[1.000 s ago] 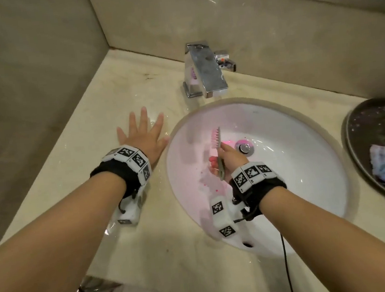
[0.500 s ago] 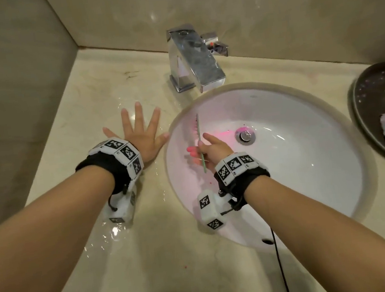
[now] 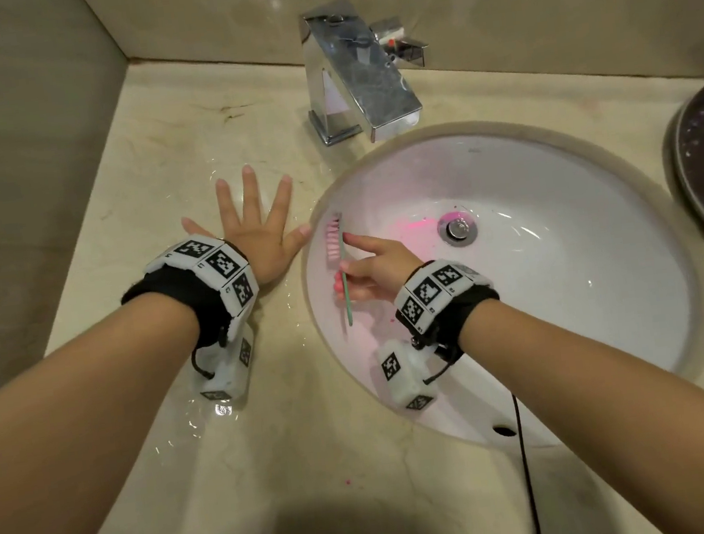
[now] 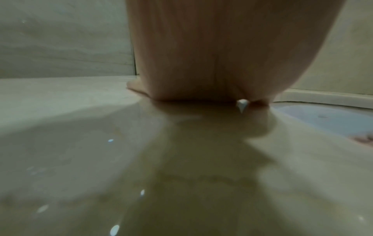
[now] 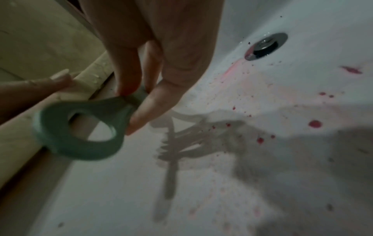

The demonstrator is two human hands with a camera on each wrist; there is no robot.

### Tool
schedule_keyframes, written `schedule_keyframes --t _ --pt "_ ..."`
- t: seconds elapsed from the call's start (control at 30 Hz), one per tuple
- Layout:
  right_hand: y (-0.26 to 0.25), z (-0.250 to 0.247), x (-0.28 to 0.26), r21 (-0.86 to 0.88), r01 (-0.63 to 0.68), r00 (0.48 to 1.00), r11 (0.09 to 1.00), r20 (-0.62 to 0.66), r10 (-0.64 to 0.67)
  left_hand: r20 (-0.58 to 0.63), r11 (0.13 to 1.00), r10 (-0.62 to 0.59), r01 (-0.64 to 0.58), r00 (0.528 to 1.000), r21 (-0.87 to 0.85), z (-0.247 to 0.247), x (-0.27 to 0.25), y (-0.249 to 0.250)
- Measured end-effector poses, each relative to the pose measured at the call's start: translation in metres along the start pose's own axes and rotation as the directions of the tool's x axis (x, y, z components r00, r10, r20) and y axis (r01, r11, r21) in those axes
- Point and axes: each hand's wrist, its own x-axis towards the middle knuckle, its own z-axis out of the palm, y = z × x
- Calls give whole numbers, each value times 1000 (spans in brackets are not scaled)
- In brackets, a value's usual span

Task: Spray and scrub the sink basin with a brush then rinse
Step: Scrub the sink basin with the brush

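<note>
Two hands show in the head view: the left hand (image 3: pixel 255 230) lies flat, fingers spread, on the wet worktop (image 3: pixel 209 417) beside the sink basin (image 3: pixel 565 285), while the right hand (image 3: pixel 375 270) grips a brush (image 3: pixel 337 248) against the basin's left wall. No writing is readable anywhere. The left wrist view shows only the palm on the worktop. The right wrist view adds the brush's green looped handle (image 5: pixel 80 127), pink spatter and the drain (image 5: pixel 265 46).

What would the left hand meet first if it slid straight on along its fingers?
The left hand lies flat on the wet countertop, fingers pointing at the back wall. Nothing stands between, so probably the wall; the faucet sits to the right.
</note>
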Motion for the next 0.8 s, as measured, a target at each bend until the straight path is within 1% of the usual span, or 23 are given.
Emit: schedule_keyframes --t 0.07,0.17,0.2,0.23,0.3,0.4,0.47,0.5,0.53,0.6,0.63,0.67,0.7,0.73,0.8 --pt "-7 0 8 14 5 999 1000 -52 -4 1 1000 0 0 1000 3 0 0 0" --pt "-10 1 23 79 62 985 995 -165 -49 7 1000 -4 4 1000 2 0 1 -1" --pt "-9 2 25 91 73 982 993 -178 -56 10 1000 -5 5 1000 2 0 1 -1" --pt "-8 3 24 86 68 984 994 -167 -53 12 1000 -5 5 1000 2 0 1 0" --pt "-1 3 14 41 21 996 999 -84 -17 17 1000 -6 6 1000 3 -1 1 -1" --pt "11 -3 -3 -160 -43 997 986 59 52 19 1000 -5 5 1000 2 0 2 -1" --pt "10 -9 -4 -282 -24 994 959 92 52 24 1000 -7 7 1000 4 0 2 -1" --pt "8 -11 -1 -302 -9 997 953 73 33 29 1000 -7 7 1000 5 0 2 -2" --pt "4 -10 2 -284 7 999 959 39 4 34 1000 -7 7 999 5 0 2 -1" --pt "-2 -5 7 -137 20 999 990 -35 -25 38 1000 -7 7 999 6 -1 2 -1" --pt "-3 -3 9 -82 24 999 996 -43 -28 37 1000 -9 9 999 8 -1 2 -1" --pt "-2 -3 10 -79 20 999 997 -28 -22 37 1000 -11 11 999 7 -1 2 -1" --pt "1 -4 9 -146 11 1000 989 9 -10 36 1000 -13 12 999 5 -1 2 -1" --pt "6 -6 8 -273 13 998 962 57 3 33 1000 -13 13 999 4 0 2 -1" --pt "16 -15 2 -516 36 986 856 157 53 29 1000 -13 13 1000 7 0 2 -1"
